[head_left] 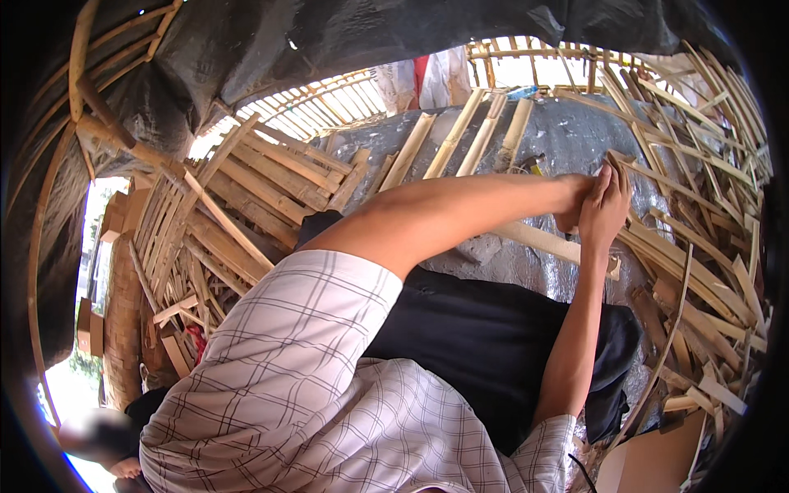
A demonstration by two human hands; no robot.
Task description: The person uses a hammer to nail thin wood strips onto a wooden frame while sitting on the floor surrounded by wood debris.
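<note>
Split bamboo strips [482, 135] lie across a grey sheet [569, 135].

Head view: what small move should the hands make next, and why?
I would probably part the hands slightly before reaching for anything. The right hand overlaps the left hand, so whatever either grips is hidden, and a pale bamboo strip shows just below them in the picture.

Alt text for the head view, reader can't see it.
A person's left hand and right hand meet near a grey covering; any grip is unclear. Split bamboo strips lie on it, with more piled to both sides, under black sheeting.
</note>
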